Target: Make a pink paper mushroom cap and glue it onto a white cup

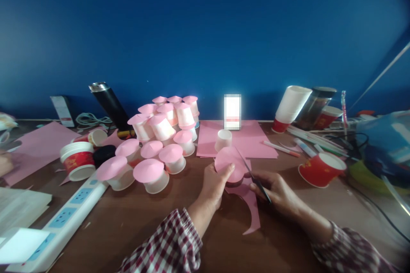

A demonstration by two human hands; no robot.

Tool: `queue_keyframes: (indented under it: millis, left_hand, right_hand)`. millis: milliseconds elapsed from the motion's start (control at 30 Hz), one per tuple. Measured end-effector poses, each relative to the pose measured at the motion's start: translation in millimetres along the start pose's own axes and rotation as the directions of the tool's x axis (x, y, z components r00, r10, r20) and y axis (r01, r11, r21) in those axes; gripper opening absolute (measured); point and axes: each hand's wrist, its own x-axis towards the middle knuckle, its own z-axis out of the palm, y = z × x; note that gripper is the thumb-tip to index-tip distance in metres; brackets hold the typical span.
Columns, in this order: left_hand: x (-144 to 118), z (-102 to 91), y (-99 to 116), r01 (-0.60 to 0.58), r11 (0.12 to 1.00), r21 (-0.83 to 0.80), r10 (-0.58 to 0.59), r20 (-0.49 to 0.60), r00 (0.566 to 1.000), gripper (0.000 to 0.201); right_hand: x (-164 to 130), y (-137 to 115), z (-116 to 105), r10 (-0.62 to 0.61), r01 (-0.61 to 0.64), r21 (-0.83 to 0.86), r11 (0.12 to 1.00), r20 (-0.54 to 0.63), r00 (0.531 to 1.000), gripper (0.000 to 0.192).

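Loads of cups (156, 183) are lidded, more left bare; disc (228, 158) pinched by left hand (215, 184), scissors (264, 193) gripped by right hand (279, 193).

The pink disc (233, 157) is smooth matt paper, the checked sleeves (171, 243) are cloth, the near-left power strip (69, 208) looks plastic, and the far-left flask's top (99, 87) is shiny metal.

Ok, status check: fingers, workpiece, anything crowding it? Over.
Left fingers gripping pink disc. Right fingers on dark-handled cutting tool, blade by the disc's edge. Close by: white cup just behind, curved pink scrap on the near side.
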Motion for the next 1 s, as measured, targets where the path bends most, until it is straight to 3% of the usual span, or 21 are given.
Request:
queue_keyframes:
  millis: [1000]
  left_hand:
    - [1.2, -0.4, 0.4, -0.002, 1.000, -0.001, 0.002, -0.042, 0.999, 0.037]
  right_hand:
    - [-1.5, 6.3, 4.7, 0.046, -0.046, 0.091, 0.995, -0.001, 0.999, 0.044]
